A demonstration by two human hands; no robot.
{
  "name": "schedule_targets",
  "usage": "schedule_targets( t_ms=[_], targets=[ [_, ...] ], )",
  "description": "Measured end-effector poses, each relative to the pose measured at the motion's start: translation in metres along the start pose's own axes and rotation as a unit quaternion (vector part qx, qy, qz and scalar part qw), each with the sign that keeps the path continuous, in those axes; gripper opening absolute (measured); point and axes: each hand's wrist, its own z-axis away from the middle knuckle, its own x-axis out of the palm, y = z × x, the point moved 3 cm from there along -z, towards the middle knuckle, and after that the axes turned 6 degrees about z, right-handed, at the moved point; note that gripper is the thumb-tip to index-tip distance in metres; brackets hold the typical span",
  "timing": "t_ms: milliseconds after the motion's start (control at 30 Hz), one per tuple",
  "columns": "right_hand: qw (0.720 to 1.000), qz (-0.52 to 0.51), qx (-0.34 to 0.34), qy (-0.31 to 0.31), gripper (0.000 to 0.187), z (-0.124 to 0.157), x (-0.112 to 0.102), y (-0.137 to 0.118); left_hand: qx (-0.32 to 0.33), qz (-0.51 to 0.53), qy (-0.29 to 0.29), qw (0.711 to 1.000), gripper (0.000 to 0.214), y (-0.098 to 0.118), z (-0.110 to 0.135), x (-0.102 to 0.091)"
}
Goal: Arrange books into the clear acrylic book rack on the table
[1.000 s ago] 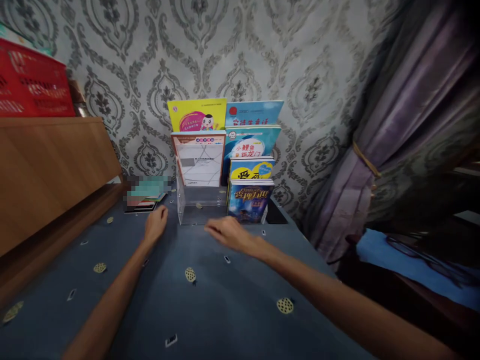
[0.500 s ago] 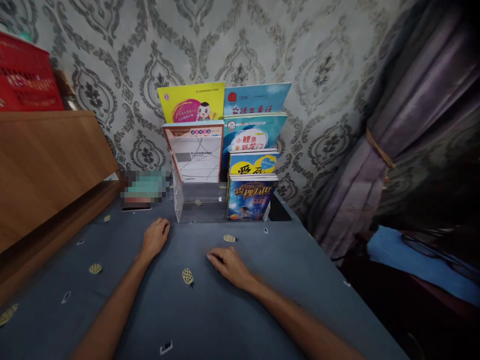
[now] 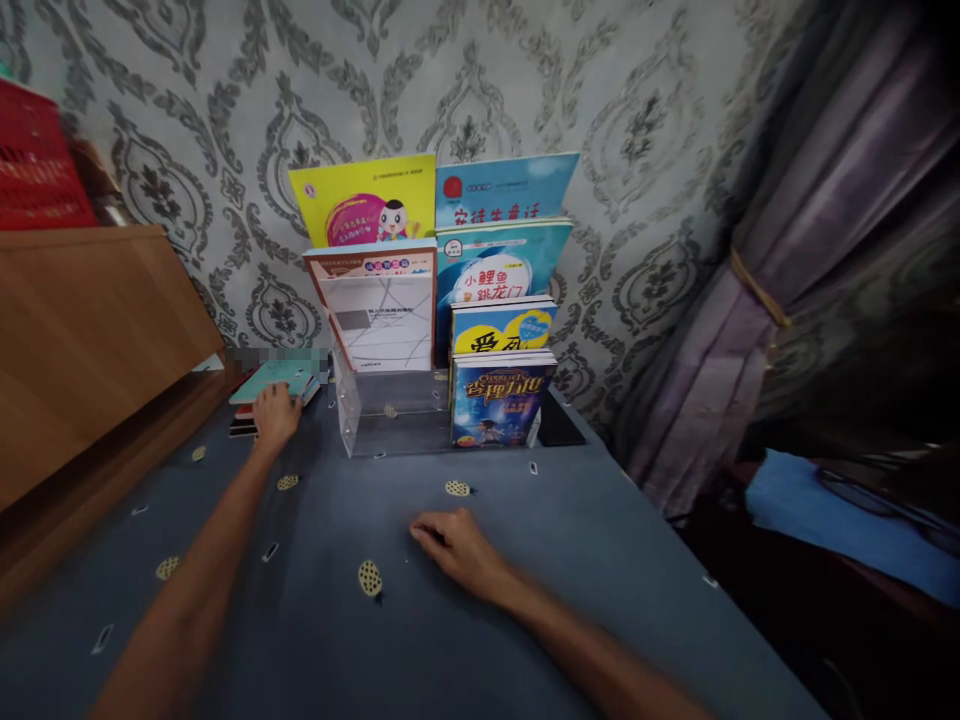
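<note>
My left hand [image 3: 276,412] reaches to a small stack of books at the back left of the table, its fingers slightly apart over the front edge of the teal top book [image 3: 268,376]. No grip on the book shows. My right hand [image 3: 457,545] rests on the tablecloth at the centre, its fingers curled in loosely and nothing visible in them. Behind it stands a clear acrylic book rack [image 3: 386,435]. Its right side holds several books, with a dark blue book [image 3: 501,405] in front. On its left side a white booklet [image 3: 382,322] stands before a yellow book [image 3: 367,200].
A wooden cabinet [image 3: 90,330] borders the table on the left, with a red basket [image 3: 37,160] on top. Patterned wallpaper [image 3: 517,90] rises behind. At the right hang purple curtains [image 3: 817,200]; glasses lie on a blue cloth [image 3: 795,500] beyond the table edge.
My left hand has moved left and away from me, from the bare tablecloth onto the stack of books. My right hand stays in place. The view has shifted slightly.
</note>
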Motion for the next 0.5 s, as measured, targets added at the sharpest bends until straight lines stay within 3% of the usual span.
schedule_targets(
  t_ms=[267,500],
  targets=[
    [1.0,-0.002,0.019,-0.002,0.023,0.0,0.0,0.003,0.049,-0.113,-0.07,0.99,0.049,-0.002,-0.025,0.019],
    [1.0,0.006,0.015,-0.013,0.026,-0.001,-0.001,0.002,0.126,-0.144,-0.134,0.972,0.039,-0.012,-0.031,0.011]
  ],
)
